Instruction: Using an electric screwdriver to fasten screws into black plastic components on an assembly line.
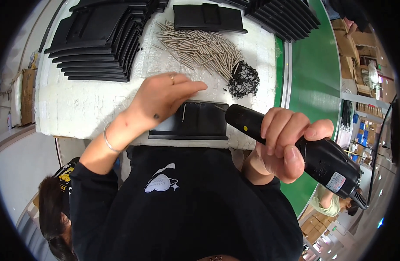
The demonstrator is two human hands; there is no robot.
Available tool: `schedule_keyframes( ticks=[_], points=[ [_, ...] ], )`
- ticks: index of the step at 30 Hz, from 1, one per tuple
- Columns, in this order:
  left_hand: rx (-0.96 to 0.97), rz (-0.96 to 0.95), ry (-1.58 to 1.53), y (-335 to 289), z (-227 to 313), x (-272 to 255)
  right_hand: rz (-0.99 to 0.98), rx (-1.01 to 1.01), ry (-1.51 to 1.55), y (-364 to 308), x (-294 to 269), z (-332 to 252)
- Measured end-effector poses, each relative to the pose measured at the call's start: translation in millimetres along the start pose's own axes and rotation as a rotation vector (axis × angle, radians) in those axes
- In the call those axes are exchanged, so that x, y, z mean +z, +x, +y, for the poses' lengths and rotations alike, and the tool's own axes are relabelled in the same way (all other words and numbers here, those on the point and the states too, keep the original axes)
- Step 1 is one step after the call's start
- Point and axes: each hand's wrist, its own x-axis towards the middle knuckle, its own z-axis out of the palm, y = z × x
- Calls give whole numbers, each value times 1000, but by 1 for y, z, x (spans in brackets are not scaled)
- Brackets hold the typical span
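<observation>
My right hand [284,141] is wrapped round a black corded electric screwdriver [247,124]. Its thin bit points left, over the right part of a black plastic panel [206,124] lying near the table's front edge. On that panel lies a slim silver metal pin [184,112]. Above its far left part is my left hand [167,95], back upward, index finger pointing right and the other fingers curled together. Whatever the curled fingers may hold is hidden. Beyond the hands are a heap of silver metal pins [200,48] and a pile of small black parts [244,80], probably screws.
Stacked black panels stand at the far left [93,48] and far right [282,19]. A single black panel [208,18] lies behind the pins. All rest on a white padded table top [91,98]. A green surface [313,82] runs along the right. Other people are nearby on both sides.
</observation>
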Motion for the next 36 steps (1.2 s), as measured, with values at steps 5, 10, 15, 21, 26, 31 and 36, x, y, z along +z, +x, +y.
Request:
schedule_keyframes(
  ticks=[5,10,15,21,26,31,36],
  points=[
    [-66,162,22,-29,20,6,-201,113,16,5,4,3],
    [-63,176,145,-33,19,14,-247,138,-1,3,6,11],
    [-74,153,174,-32,20,15,-165,127,1,1,11,15],
    [-67,123,202,-31,23,16,-166,133,13,2,9,17],
    [-88,99,196,-29,24,15,-120,105,-119,2,18,24],
    [-92,94,194,-28,24,14,-103,130,-153,4,24,27],
    [-98,54,199,-31,25,15,-132,238,-147,13,36,28]
  ],
)
